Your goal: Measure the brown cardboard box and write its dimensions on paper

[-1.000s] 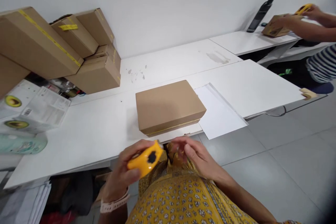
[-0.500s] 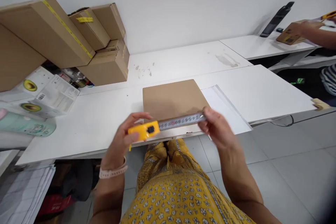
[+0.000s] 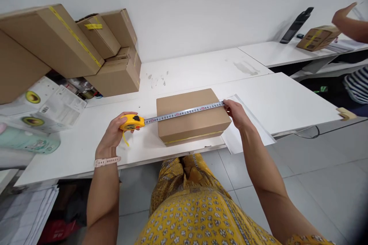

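Note:
A closed cardboard box (image 3: 195, 124) with a yellow strip along its front side lies on the white table before me. My left hand (image 3: 116, 127) grips the yellow case of a tape measure (image 3: 131, 122), just left of the box. The metal blade runs across the box's top to the right edge. There my right hand (image 3: 236, 113) pinches the blade's end at the box's upper right side; its fingertips are partly hidden. White paper sheets (image 3: 253, 126) lie partly under the box on the right.
Cardboard boxes (image 3: 66, 42) are stacked at the back left, above white avocado-print boxes (image 3: 54, 101) and a mint-green bottle (image 3: 31, 139). At the far right, a co-worker's hand (image 3: 343, 14) is raised near a small taped box (image 3: 317, 38) and a black bottle (image 3: 296, 26).
My hands have moved apart, the left one leftward, drawing out more blade. The tape now spans the box top. The co-worker's hand has lifted off the small box.

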Tool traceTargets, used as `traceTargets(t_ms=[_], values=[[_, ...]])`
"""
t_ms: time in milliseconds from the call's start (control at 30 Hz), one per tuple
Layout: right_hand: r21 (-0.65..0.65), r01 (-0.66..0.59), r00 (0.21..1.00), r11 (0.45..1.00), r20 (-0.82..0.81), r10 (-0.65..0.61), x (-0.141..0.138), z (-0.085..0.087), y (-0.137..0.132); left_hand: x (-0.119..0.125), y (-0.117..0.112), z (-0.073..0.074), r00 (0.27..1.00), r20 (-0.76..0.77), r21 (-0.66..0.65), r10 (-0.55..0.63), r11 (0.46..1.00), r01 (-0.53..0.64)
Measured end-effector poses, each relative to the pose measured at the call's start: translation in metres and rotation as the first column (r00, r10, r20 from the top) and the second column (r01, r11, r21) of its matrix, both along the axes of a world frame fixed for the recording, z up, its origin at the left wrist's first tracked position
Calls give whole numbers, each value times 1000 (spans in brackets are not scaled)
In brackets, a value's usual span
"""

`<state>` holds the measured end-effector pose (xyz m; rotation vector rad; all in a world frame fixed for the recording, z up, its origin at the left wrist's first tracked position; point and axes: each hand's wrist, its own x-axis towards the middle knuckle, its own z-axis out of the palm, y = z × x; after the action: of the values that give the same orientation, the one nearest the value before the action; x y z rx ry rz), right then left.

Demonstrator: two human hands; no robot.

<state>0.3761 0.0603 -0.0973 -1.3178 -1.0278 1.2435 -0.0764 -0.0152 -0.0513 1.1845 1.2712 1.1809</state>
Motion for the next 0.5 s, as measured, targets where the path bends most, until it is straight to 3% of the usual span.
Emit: traceTargets(t_ms=[100, 233, 500], values=[[-56, -60, 987, 997, 146, 67, -6, 2, -4, 17, 4, 9, 992, -44, 3, -117, 993, 118], [-83, -68, 982, 994, 169, 82, -10, 2, -7, 34, 14, 14, 979, -69, 15, -191, 981, 192], [-123, -58, 989, 991, 132, 74, -12, -8, -5, 29, 17, 10, 976, -14, 24, -218, 975, 219]])
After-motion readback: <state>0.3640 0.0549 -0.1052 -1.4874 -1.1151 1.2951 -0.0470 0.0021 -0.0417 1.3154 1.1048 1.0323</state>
